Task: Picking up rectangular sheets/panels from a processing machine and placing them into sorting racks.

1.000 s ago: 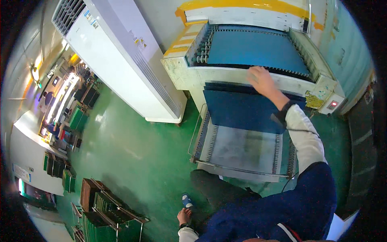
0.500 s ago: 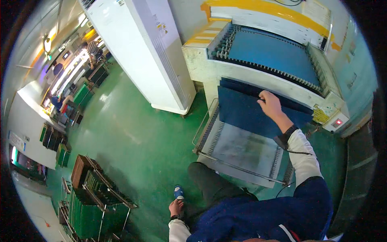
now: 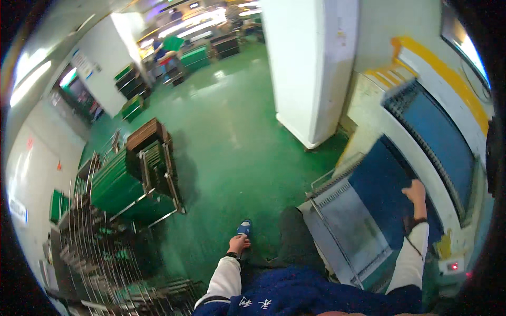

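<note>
My right hand (image 3: 415, 190) is at the upper edge of a dark blue board (image 3: 377, 174), its fingers curled over that edge. The board leans in a slotted rack (image 3: 348, 216) with a grey flat base and a metal bar along its front. At least one more dark board stands close behind it, partly hidden. Away from the rack, my left hand (image 3: 239, 244) hangs over the floor beside my leg. Its fingers are curled in, and nothing shows in them.
Beyond the rack stands a machine with a roller conveyor (image 3: 429, 139) carrying a blue panel. A white cabinet (image 3: 311, 73) rises ahead. To the left, carts hold green boards (image 3: 116, 179) and bare wire racks (image 3: 110, 253). People work at lit benches (image 3: 195, 26) far off.
The view has swung left, so the rack and machine now sit farther right and more carts show. My right hand stays at the board's upper edge; my left hand still hangs low.
</note>
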{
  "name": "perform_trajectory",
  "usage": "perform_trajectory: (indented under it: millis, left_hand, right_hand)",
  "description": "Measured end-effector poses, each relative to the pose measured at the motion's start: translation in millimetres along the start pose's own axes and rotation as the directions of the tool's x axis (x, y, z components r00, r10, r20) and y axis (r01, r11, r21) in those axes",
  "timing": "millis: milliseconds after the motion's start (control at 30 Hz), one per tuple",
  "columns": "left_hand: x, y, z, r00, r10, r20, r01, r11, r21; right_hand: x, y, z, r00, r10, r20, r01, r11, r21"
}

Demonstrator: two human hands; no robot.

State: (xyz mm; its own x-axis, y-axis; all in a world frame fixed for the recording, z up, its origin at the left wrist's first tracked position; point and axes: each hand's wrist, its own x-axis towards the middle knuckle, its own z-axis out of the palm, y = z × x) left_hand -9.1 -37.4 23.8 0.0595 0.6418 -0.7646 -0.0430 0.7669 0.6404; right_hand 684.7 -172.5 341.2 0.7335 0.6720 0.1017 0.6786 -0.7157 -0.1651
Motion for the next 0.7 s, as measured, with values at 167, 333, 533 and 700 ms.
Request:
perform_trajectory:
  millis: [167,333,533,700]
  left_hand:
    - [-5,-2,6,0.999,-0.012,-0.032,0.012,1.000,-0.021]
    - [-23,5,13,0.998,-0.001,-0.057,-0.007,0.988,-0.153]
    - [-29,9,19,0.999,0.015,-0.036,-0.021,0.987,-0.157]
    - [-10,-8,-2,0.997,0.013,-0.077,-0.017,0.999,-0.047]
  right_hand:
    - [-2,6,7,1.000,-0.010,-0.025,0.006,0.990,-0.138]
    - [-10,-12,-5,0.998,0.035,0.043,-0.032,0.997,-0.066]
    - [8,22,16,1.000,0.006,0.012,-0.006,0.999,-0.047]
    - [-6,-23,-3,0.991,0.065,0.118,-0.065,0.998,-0.008]
